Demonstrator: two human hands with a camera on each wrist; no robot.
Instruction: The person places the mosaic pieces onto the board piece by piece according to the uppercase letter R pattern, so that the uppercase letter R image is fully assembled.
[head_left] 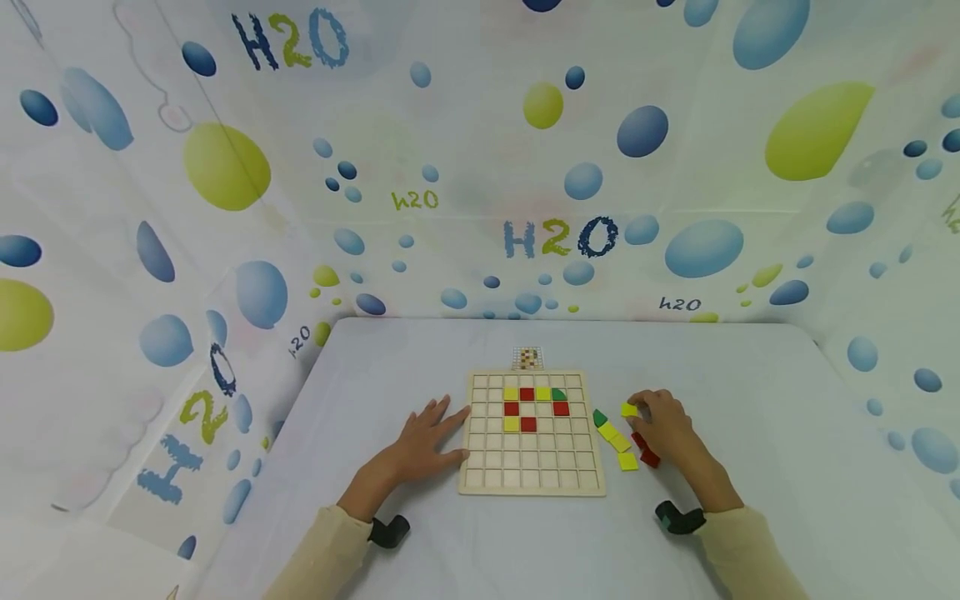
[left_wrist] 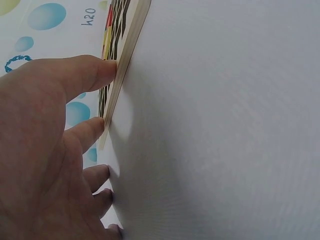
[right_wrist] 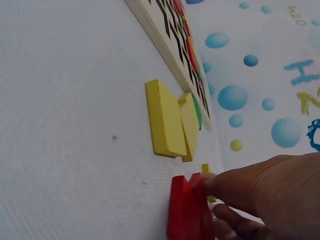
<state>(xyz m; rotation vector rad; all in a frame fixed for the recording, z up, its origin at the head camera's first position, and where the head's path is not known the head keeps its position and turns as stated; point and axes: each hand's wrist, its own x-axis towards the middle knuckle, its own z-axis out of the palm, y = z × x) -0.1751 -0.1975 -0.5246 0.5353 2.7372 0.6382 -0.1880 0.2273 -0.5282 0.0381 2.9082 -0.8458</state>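
Note:
A wooden grid board (head_left: pixel 532 490) lies on the table with red, yellow and green tiles set in its upper cells. My left hand (head_left: pixel 423 443) has its fingers spread, thumb and index fingertip touching the board's left edge. Right of the board, my right hand (head_left: pixel 663 425) pinches a yellow tile (head_left: pixel 627 409) between thumb and fingertips. Beneath and beside that hand lie red tiles (right_wrist: pixel 182 210), partly covered by it in the head view. Between hand and board are a green tile (head_left: pixel 599 418) with a rounded side and loose yellow tiles (head_left: pixel 627 462).
A small card (head_left: pixel 528 358) printed with a coloured grid pattern sits against the board's far edge. White cloth (head_left: pixel 405 358) covers the table, and a sheet (head_left: pixel 480 150) with blue and green drops hangs behind it.

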